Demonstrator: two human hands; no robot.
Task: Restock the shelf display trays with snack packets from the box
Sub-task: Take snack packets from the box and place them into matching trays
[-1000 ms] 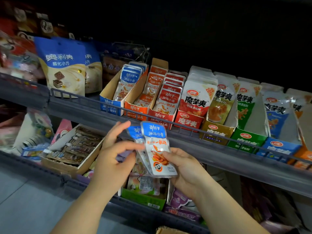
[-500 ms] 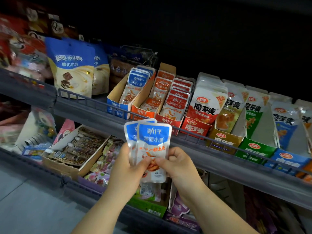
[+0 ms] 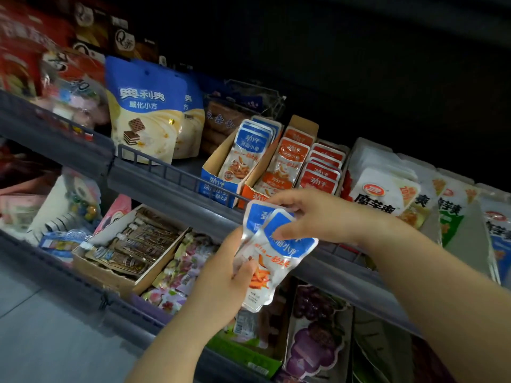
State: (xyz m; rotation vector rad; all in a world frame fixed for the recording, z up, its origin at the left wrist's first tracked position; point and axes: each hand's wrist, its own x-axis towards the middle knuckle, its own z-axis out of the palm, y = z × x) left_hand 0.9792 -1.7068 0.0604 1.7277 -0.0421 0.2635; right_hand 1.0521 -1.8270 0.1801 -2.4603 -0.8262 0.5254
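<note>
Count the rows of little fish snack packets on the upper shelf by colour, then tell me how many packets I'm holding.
Blue row: 1
Orange row: 1
Red row: 1
Total: 3 rows
Blue packets held: 2 visible. The left hand grips them low and the right hand pinches the top.

Upper left: red glossy packages (image 3: 25, 59), blurred. To their right, upright and overlapping: two blue-and-cream wafer pouches (image 3: 146, 111). Lower level, left to right: pink pouch (image 3: 116, 211); pastel flower-printed sweet packets (image 3: 177, 275), lying loose; purple grape-printed pouch (image 3: 315, 335). Bottom left: grey tiled floor (image 3: 41, 327).
</note>
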